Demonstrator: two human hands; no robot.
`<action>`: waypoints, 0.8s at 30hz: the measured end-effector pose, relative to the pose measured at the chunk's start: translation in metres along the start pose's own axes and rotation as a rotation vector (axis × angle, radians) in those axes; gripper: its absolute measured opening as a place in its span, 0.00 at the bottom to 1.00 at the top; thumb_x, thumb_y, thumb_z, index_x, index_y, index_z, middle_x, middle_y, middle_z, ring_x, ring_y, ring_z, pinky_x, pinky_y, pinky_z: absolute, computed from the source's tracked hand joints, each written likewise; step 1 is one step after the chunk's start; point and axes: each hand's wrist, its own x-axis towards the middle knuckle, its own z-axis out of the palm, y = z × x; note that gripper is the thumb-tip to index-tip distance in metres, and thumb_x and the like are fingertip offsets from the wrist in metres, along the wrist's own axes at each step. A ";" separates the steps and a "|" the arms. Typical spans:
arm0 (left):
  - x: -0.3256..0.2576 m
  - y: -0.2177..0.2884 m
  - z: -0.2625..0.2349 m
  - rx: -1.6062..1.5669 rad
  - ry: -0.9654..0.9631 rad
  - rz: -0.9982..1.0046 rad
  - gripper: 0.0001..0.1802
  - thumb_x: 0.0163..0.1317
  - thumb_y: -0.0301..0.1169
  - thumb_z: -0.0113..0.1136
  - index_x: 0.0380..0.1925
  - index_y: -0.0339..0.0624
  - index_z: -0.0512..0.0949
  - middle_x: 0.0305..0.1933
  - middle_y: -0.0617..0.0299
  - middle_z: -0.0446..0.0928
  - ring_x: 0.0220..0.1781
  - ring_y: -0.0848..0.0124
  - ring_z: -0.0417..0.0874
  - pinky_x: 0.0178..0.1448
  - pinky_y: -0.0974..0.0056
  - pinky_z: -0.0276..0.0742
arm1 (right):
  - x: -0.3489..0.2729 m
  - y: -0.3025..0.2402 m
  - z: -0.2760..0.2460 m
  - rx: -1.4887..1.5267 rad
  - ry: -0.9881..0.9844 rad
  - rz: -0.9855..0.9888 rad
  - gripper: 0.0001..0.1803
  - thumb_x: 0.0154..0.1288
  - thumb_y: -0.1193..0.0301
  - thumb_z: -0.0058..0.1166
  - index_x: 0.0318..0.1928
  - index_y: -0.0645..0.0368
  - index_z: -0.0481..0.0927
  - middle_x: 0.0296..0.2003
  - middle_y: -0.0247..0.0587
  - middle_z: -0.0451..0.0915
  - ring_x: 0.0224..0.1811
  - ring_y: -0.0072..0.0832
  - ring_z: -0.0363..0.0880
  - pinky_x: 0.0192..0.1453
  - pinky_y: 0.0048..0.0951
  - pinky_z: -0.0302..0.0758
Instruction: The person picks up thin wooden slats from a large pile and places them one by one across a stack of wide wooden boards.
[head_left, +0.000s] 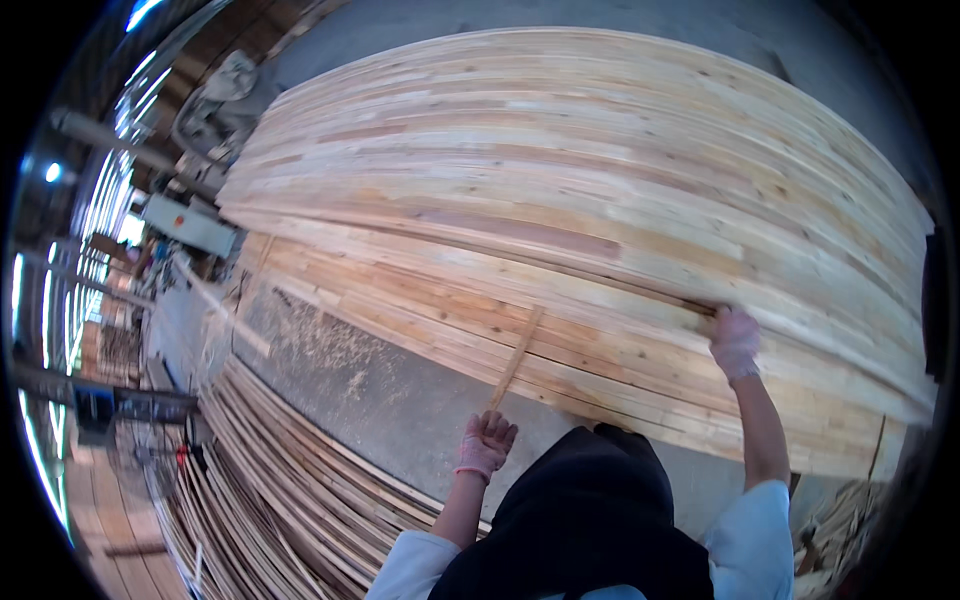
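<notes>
My left hand (487, 445), in a pinkish work glove, has its fingers curled round the near end of a thin wooden strip (517, 358). The strip slants across the lower layer of pale boards (420, 305). Further right, my right hand (735, 342), also gloved, is closed at the near edge of the wide upper wooden board (560, 170), beside a dark gap. Its fingertips are partly hidden there. The upper board is made of many joined lengths and lies over the lower layer, set back from its near edge.
Long thin wooden strips (290, 480) lie in a pile at lower left. Sawdust (335, 350) is scattered on the grey floor. A pale machine box (188, 225) stands at far left, with a narrow wooden bar (225, 310) nearby. Wood scraps (835, 525) lie at lower right.
</notes>
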 end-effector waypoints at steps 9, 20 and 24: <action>-0.001 -0.017 0.033 0.031 -0.243 -0.131 0.29 0.65 0.57 0.45 0.51 0.45 0.74 0.47 0.57 0.78 0.53 0.57 0.76 0.65 0.47 0.67 | -0.145 -0.020 0.012 0.564 -0.593 -0.459 0.14 0.45 0.63 0.59 0.30 0.59 0.80 0.30 0.47 0.81 0.35 0.40 0.82 0.38 0.36 0.78; -0.026 -0.008 -0.050 0.003 -0.185 -0.114 0.10 0.58 0.36 0.63 0.27 0.45 0.73 0.19 0.64 0.69 0.24 0.64 0.73 0.41 0.51 0.77 | -0.363 0.033 0.060 0.275 -0.934 -0.039 0.31 0.39 0.51 0.67 0.47 0.47 0.81 0.43 0.38 0.82 0.49 0.35 0.80 0.55 0.35 0.74; -0.047 0.004 -0.095 -0.076 -0.217 -0.131 0.09 0.59 0.35 0.62 0.27 0.45 0.74 0.18 0.64 0.70 0.24 0.64 0.74 0.41 0.51 0.77 | -0.456 0.078 0.117 0.078 -0.859 0.007 0.19 0.48 0.62 0.57 0.42 0.53 0.82 0.43 0.50 0.82 0.47 0.45 0.80 0.52 0.41 0.76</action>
